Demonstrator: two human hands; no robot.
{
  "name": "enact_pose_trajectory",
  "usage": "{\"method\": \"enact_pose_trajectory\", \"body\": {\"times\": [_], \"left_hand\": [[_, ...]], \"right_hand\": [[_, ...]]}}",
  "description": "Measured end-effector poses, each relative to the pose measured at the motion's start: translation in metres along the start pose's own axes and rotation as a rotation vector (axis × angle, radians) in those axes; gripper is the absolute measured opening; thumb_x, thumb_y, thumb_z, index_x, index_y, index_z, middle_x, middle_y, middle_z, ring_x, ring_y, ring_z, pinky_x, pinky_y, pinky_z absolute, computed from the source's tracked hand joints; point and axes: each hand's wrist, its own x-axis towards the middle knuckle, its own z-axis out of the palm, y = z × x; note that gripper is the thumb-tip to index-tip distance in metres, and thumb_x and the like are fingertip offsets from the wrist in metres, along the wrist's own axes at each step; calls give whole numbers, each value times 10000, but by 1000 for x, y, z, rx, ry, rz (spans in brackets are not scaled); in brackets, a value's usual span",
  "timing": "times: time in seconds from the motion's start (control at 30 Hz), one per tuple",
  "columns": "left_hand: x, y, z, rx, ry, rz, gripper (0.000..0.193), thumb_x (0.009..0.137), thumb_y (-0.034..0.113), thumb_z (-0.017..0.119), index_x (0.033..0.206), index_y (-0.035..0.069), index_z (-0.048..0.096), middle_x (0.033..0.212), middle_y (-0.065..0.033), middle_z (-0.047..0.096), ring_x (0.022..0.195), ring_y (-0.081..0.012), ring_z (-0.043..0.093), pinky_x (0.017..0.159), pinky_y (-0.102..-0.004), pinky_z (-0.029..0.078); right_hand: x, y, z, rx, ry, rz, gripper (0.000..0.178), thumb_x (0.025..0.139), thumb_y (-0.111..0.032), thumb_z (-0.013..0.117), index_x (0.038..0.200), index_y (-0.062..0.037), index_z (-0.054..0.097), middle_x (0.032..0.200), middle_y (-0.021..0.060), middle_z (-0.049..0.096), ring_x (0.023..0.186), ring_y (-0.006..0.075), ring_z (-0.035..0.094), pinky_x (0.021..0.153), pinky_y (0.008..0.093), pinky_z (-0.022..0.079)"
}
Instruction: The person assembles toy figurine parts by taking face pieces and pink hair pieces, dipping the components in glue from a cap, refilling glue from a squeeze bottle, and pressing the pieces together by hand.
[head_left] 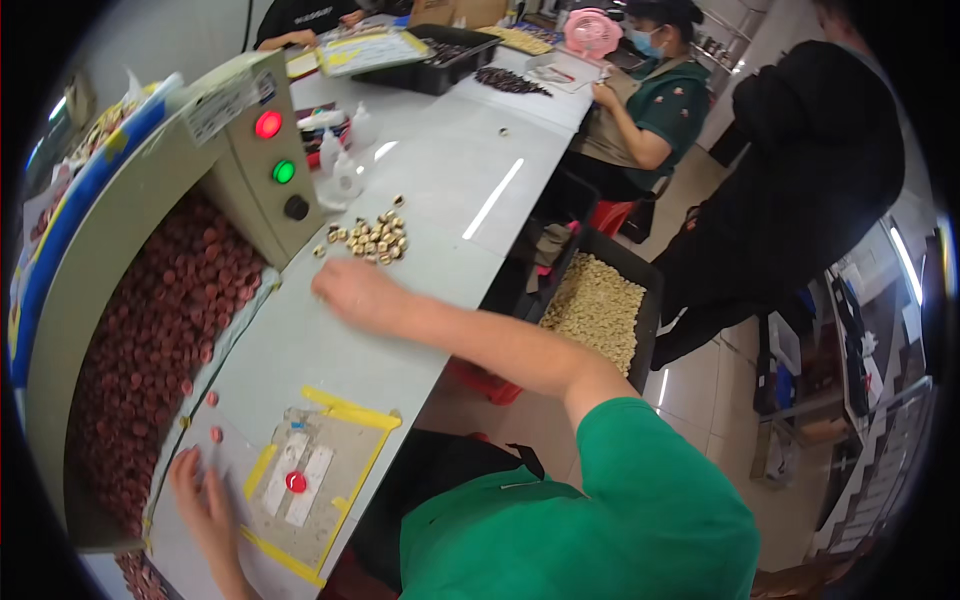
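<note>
My right hand (358, 295) reaches across the table, just on the near side of a small pile of gold-coloured caps (378, 240). Its fingers curl together and downward; whatever they may hold is hidden. At the lower left, my left hand (207, 500) is held over the tabletop with its fingers apart and nothing visible in them. Two loose reddish discs (216, 434) lie just beyond its fingertips. To its right, a shiny red round piece (296, 482) sits on a white strip (312, 478) inside a plate framed with yellow tape (350, 508).
A beige machine housing (228, 150) with red and green lamps stands at left, around a heap of dark-red discs (170, 320). White squeeze bottles (345, 175) are behind the caps. A black crate (600, 310) of pale pieces stands beside the table. Co-workers (640, 110) sit farther back; another person (810, 190) stands at right.
</note>
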Motion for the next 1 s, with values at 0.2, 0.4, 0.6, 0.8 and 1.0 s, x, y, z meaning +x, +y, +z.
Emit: {"method": "enact_pose_trajectory", "body": {"times": [0.2,0.4,0.6,0.8,1.0], "left_hand": [[35,16,33,-91,-126,124,202,859,12,571,1058,-20,564,1021,-99,540,982,-251,513,892,-326,406],[8,8,13,-418,81,-227,131,924,90,569,1033,19,585,892,15,516,802,-66,469,708,-200,392],[-41,55,13,-1200,254,-607,253,937,87,566,1184,39,548,1051,-31,564,818,-67,532,725,-173,455],[-88,75,34,-1503,428,-626,156,918,39,569,1073,54,568,946,-18,544,734,-91,455,683,-239,400],[-90,81,51,-1758,334,-612,355,986,164,481,1304,8,470,1137,-67,557,955,-123,561,852,-258,449]], "right_hand": [[-35,-62,-14,317,-74,-21,117,811,-72,601,927,-52,598,906,109,604,887,281,567,793,391,465],[-28,-57,16,353,-5,-120,102,776,-65,588,872,-57,621,842,114,612,838,304,561,788,410,455],[-32,-47,0,338,-214,6,245,853,-9,548,1079,-56,629,1015,109,616,920,264,585,845,340,468],[-24,-57,-15,424,-385,199,254,868,-54,593,1121,-42,613,1033,89,593,863,171,582,756,269,483],[-23,-62,-7,271,-361,115,184,861,-78,622,1035,-17,617,944,112,605,799,217,615,720,302,492]]}}
